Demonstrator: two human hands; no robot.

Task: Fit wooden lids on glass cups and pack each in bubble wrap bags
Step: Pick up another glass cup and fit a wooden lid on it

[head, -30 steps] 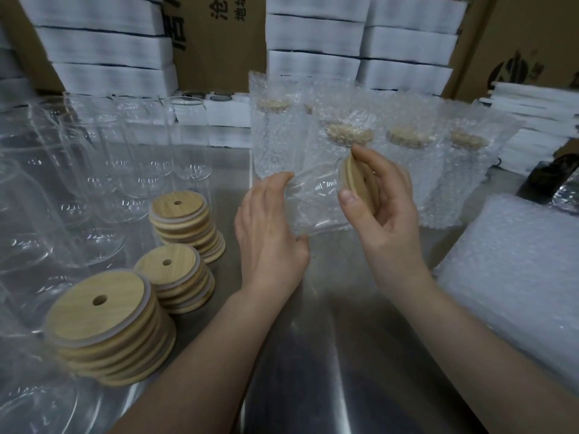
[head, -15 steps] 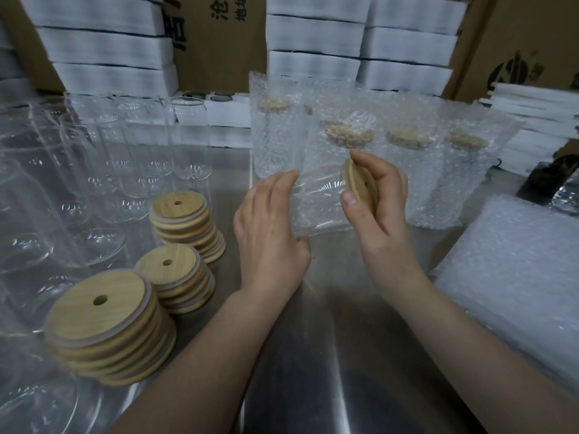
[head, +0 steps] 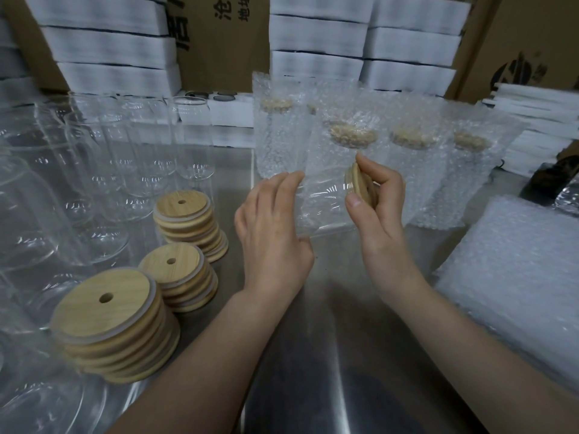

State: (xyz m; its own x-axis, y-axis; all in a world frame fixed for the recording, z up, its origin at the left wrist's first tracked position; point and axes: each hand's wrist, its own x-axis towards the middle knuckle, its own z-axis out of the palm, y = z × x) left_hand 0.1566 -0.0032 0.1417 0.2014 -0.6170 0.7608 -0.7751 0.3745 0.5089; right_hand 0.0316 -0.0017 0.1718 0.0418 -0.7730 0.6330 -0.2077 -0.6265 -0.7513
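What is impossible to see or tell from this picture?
Head view only:
- Whether the wooden lid sits fully on the glass cup: the right hand covers the rim.
- How the left hand meets the cup's base: its own back hides that.
- Cups inside the bubble wrap bags: blurred by the wrap.
- Print on the cardboard box: cut off by the top edge.

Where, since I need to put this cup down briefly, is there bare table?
Bare table lies between your forearms, bordered left by the lid stacks and right by the bubble bags. A narrower strip runs between the empty glasses and wrapped cups. Left side and back are crowded.
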